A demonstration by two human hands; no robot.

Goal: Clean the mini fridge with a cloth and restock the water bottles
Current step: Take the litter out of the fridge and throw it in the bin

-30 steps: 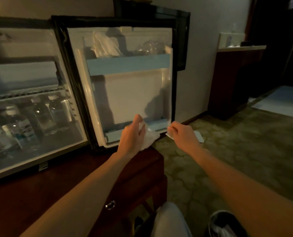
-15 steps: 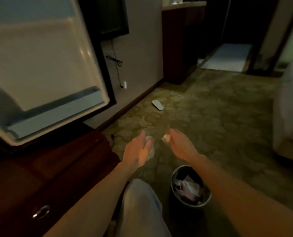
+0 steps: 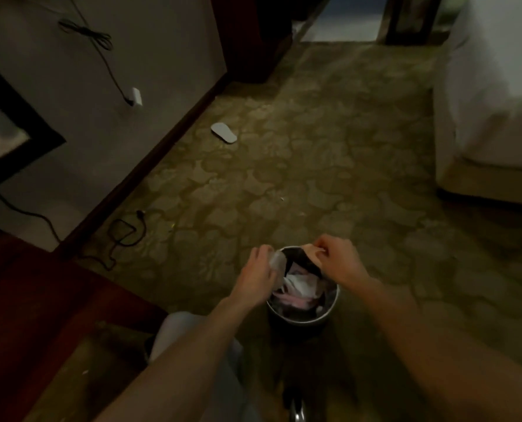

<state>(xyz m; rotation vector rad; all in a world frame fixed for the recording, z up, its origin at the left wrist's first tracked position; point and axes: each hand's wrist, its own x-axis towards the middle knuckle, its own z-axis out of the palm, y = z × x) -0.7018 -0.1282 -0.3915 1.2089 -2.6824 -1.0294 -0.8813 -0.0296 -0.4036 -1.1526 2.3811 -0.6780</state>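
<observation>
My left hand (image 3: 258, 274) holds a crumpled white cloth (image 3: 277, 261) over the left rim of a small round waste bin (image 3: 306, 318) on the carpet. My right hand (image 3: 334, 260) pinches a small pale scrap (image 3: 310, 252) above the bin's far rim. The bin holds crumpled white and pink paper. Only the bottom corner of the open mini fridge door (image 3: 7, 138) shows at the left edge. No water bottles are in view.
A dark wooden cabinet (image 3: 34, 303) fills the lower left. A black cable (image 3: 125, 229) lies coiled on the carpet by the skirting board. A white slipper (image 3: 223, 132) lies near the wall. A white bed (image 3: 494, 95) stands at the right. My knee (image 3: 174, 330) is beside the bin.
My view has swung down and right from the fridge door to the floor. Both hands have moved from the door's lower shelf to above the waste bin, still holding the cloth and the scrap.
</observation>
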